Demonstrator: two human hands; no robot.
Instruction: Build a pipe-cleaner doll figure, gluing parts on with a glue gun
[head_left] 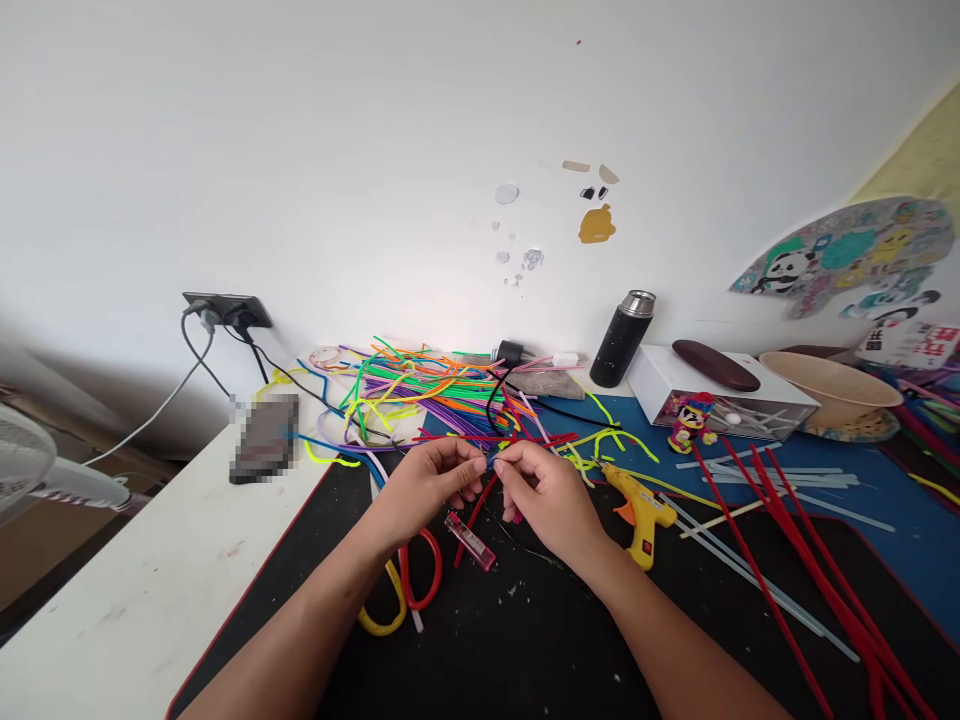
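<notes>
My left hand (pixel 442 480) and my right hand (pixel 544 490) meet above the black mat (pixel 480 650), fingertips pinched close together. A tiny bluish spot shows between them, too small to name. Below and between the hands lie a red lighter (pixel 470 541) and a red pipe cleaner (pixel 475 510). Scissors with red and yellow handles (pixel 424 572) rest under my left forearm, their blades partly hidden. To the right of my right hand is a yellow glue gun (pixel 636 510). Just beyond the fingers spreads a heap of coloured pipe cleaners (pixel 435 385).
Clear glue sticks (pixel 802 476) and long red pipe cleaners (pixel 817 560) lie at right, near a small figurine (pixel 691 422). Behind stand a black flask (pixel 621 340), a white drawer box (pixel 660 385) and a beige bowl (pixel 832 388). A blurred dark object (pixel 264 438) sits at left.
</notes>
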